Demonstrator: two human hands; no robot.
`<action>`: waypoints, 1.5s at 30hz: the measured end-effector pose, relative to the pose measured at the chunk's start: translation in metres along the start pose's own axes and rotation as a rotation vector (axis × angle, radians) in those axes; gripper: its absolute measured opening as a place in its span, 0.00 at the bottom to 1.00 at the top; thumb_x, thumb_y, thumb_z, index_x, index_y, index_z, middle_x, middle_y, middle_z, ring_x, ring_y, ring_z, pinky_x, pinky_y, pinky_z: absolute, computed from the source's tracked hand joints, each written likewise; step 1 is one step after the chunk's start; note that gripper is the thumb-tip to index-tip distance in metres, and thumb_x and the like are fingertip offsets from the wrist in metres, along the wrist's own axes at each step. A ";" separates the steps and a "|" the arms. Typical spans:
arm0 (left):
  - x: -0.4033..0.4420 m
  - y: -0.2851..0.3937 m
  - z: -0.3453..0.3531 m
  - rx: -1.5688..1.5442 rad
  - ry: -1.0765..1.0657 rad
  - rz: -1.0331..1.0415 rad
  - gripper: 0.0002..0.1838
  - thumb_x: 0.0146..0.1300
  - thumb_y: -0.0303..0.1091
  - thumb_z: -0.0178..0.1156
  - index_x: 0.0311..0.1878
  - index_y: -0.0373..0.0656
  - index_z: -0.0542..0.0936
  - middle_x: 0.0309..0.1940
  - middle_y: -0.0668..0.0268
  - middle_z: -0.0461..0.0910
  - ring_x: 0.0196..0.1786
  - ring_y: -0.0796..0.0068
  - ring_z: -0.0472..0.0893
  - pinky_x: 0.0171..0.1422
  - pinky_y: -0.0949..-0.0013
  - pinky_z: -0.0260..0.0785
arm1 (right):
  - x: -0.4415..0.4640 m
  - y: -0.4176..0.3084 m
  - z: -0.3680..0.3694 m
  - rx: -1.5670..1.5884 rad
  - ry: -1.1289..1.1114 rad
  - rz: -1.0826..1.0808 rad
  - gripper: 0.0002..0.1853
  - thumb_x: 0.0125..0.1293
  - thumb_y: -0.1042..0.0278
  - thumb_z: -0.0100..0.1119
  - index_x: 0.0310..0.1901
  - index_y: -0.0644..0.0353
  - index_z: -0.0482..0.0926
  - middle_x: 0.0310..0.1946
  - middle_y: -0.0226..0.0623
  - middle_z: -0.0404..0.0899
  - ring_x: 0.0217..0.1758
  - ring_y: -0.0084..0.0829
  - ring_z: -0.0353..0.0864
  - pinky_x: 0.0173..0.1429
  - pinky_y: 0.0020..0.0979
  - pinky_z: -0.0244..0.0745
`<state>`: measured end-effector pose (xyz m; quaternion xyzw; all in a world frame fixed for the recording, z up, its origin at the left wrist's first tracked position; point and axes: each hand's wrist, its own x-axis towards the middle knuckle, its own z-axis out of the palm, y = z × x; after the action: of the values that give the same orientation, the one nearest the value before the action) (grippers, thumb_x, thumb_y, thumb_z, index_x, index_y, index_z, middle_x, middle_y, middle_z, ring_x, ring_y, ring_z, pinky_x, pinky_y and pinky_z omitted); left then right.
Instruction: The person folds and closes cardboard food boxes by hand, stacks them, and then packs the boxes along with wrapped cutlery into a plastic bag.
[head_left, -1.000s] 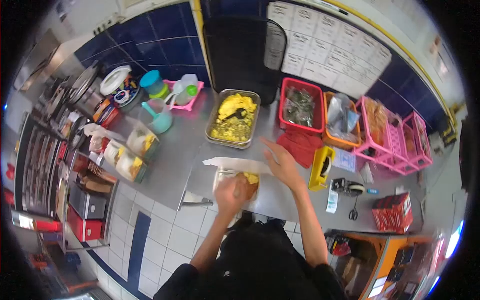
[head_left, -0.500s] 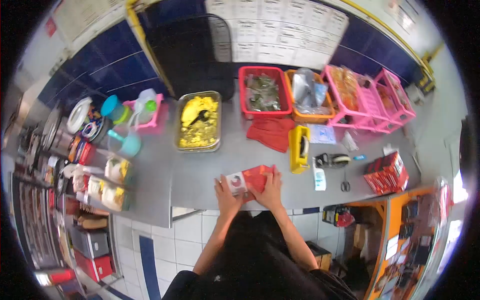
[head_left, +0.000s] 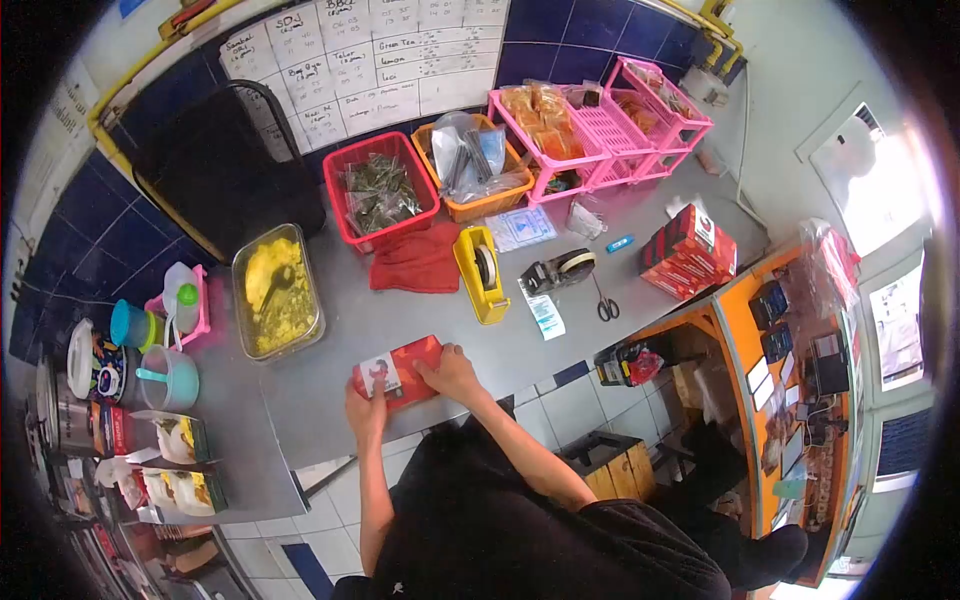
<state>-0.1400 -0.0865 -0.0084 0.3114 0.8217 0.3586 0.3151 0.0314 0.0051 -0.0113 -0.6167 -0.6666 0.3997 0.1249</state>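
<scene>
A red carton [head_left: 412, 354] with a white printed panel lies at the front edge of the grey table. My left hand [head_left: 367, 407] grips its near left side, thumb on top of the white panel. On the other side my right hand [head_left: 452, 376] holds the right end, thumb pressed on the red face and fingers around the far edge. The undersides of both hands are hidden. Beyond the carton are a red cloth [head_left: 418, 262] and a yellow tape dispenser [head_left: 482, 277].
A glass tray of yellow food [head_left: 312, 338] stands at left. Behind are a red basket of small packets [head_left: 431, 213], an orange basket [head_left: 500, 204] and pink racks [head_left: 618, 160]. A black tape dispenser [head_left: 545, 276], scissors [head_left: 606, 304] and stacked red cartons [head_left: 688, 258] lie right.
The head view has turned to the right, so the table things appear shifted left and tilted. Both hands stay on the red carton; my left hand's fingers now wrap its near left side.
</scene>
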 end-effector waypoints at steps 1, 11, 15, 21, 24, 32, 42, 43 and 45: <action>0.001 -0.011 0.008 -0.067 0.013 0.004 0.41 0.65 0.53 0.65 0.68 0.28 0.66 0.57 0.49 0.81 0.60 0.54 0.80 0.66 0.60 0.70 | -0.004 0.003 0.003 0.002 0.002 0.002 0.42 0.60 0.39 0.67 0.57 0.76 0.68 0.50 0.65 0.76 0.55 0.63 0.78 0.60 0.49 0.76; -0.005 -0.015 0.018 -0.097 0.055 0.071 0.42 0.72 0.60 0.52 0.75 0.35 0.60 0.69 0.44 0.70 0.71 0.50 0.71 0.72 0.58 0.64 | -0.018 0.016 0.031 0.020 0.066 -0.120 0.42 0.74 0.42 0.46 0.71 0.77 0.54 0.68 0.70 0.63 0.73 0.64 0.61 0.74 0.65 0.53; -0.003 -0.020 0.020 -0.024 0.013 0.118 0.40 0.75 0.59 0.47 0.76 0.35 0.59 0.70 0.47 0.69 0.71 0.49 0.70 0.72 0.59 0.63 | -0.017 0.034 0.038 -0.099 0.116 -0.236 0.41 0.75 0.42 0.43 0.71 0.77 0.55 0.72 0.65 0.59 0.81 0.60 0.48 0.77 0.68 0.43; -0.015 0.017 -0.025 0.076 -0.099 0.375 0.24 0.67 0.41 0.63 0.63 0.42 0.72 0.71 0.44 0.67 0.73 0.46 0.68 0.74 0.56 0.61 | -0.045 0.013 -0.012 -0.150 -0.037 -0.653 0.48 0.63 0.41 0.64 0.74 0.65 0.55 0.78 0.58 0.48 0.82 0.59 0.41 0.80 0.63 0.41; -0.002 0.009 -0.043 0.327 -0.267 0.612 0.26 0.56 0.38 0.72 0.56 0.43 0.75 0.72 0.44 0.64 0.74 0.43 0.65 0.76 0.53 0.58 | -0.035 0.014 -0.016 -0.377 -0.217 -0.888 0.54 0.52 0.43 0.74 0.74 0.59 0.56 0.79 0.53 0.47 0.83 0.57 0.40 0.80 0.64 0.42; 0.020 0.050 -0.048 0.787 -0.526 0.761 0.34 0.41 0.42 0.80 0.51 0.41 0.76 0.72 0.45 0.61 0.76 0.40 0.59 0.79 0.45 0.53 | 0.001 0.004 -0.017 -0.380 -0.284 -0.890 0.48 0.46 0.49 0.79 0.67 0.49 0.64 0.74 0.42 0.60 0.81 0.54 0.49 0.77 0.65 0.50; 0.027 0.033 -0.050 0.778 -0.579 0.894 0.32 0.47 0.45 0.76 0.52 0.39 0.76 0.72 0.41 0.61 0.73 0.38 0.62 0.76 0.48 0.61 | 0.000 0.031 -0.006 -0.139 -0.190 -0.888 0.49 0.50 0.46 0.76 0.74 0.49 0.64 0.75 0.35 0.63 0.82 0.44 0.50 0.82 0.55 0.45; 0.025 0.031 -0.050 0.762 -0.564 0.915 0.31 0.49 0.45 0.74 0.52 0.39 0.76 0.72 0.39 0.60 0.73 0.37 0.62 0.77 0.47 0.59 | 0.000 0.033 -0.005 -0.141 -0.190 -0.887 0.49 0.50 0.46 0.76 0.74 0.49 0.64 0.75 0.35 0.63 0.82 0.44 0.50 0.82 0.55 0.45; 0.026 0.025 -0.050 0.761 -0.538 0.946 0.30 0.50 0.45 0.74 0.53 0.40 0.76 0.72 0.39 0.60 0.73 0.36 0.62 0.77 0.46 0.58 | -0.001 0.036 0.001 -0.073 -0.193 -0.871 0.48 0.53 0.47 0.74 0.75 0.49 0.64 0.77 0.33 0.61 0.83 0.44 0.47 0.82 0.55 0.42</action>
<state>-0.1854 -0.0733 0.0306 0.8068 0.5583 0.0529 0.1857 0.0570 0.0015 -0.0361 -0.2423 -0.8865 0.3416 0.1967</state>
